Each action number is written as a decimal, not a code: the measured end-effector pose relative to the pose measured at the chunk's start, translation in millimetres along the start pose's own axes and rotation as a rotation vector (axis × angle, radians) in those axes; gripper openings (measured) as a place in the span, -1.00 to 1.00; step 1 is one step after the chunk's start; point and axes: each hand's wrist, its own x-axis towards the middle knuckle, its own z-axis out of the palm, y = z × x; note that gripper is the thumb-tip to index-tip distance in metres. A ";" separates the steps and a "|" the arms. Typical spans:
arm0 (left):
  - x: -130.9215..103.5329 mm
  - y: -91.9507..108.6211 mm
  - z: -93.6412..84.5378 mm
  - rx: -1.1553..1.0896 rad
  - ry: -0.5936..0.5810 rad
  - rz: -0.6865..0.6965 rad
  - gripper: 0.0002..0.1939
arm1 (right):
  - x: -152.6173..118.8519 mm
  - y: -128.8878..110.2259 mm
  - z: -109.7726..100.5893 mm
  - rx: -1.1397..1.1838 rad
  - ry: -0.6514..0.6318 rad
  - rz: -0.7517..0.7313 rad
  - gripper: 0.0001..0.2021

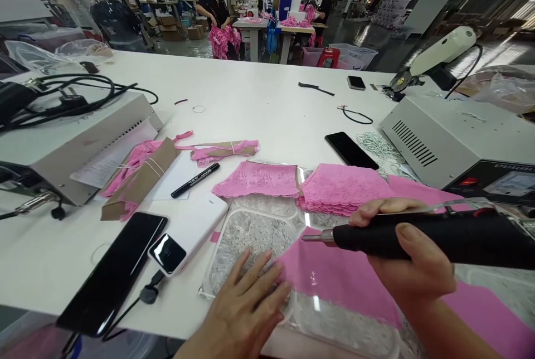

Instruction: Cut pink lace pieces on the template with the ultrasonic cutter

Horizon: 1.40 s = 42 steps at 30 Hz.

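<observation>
My left hand lies flat with its fingers spread, over a patterned grey mat under clear plastic. Its fingertips reach the left edge of a flat pink fabric piece. Wrapped in my right hand is a black hand-held welding gun. The gun's pointed metal tip is over the upper left corner of the pink piece; whether it touches I cannot tell. Behind lie a single pink lace piece and a stack of pink lace pieces. More pink fabric shows beneath my right forearm.
A grey control box stands right, another box left with black cables. Phones, a large black phone or tablet, a marker and card-wrapped lace bundles lie around. Beyond the table, a person handles pink fabric.
</observation>
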 end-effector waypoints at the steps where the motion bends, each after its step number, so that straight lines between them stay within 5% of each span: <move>1: -0.4 -0.1 0.2 -0.006 0.009 -0.004 -0.67 | -1.2 1.0 0.9 -0.001 -0.012 0.001 -0.86; 25: -10.6 2.8 -2.2 -0.022 0.077 -0.022 -0.69 | -12.8 -0.9 12.0 -0.024 -0.116 0.012 -0.85; 42: -9.5 5.1 -7.2 0.008 0.023 -0.028 -0.68 | -21.4 -4.7 29.0 -0.005 -0.144 0.057 -0.84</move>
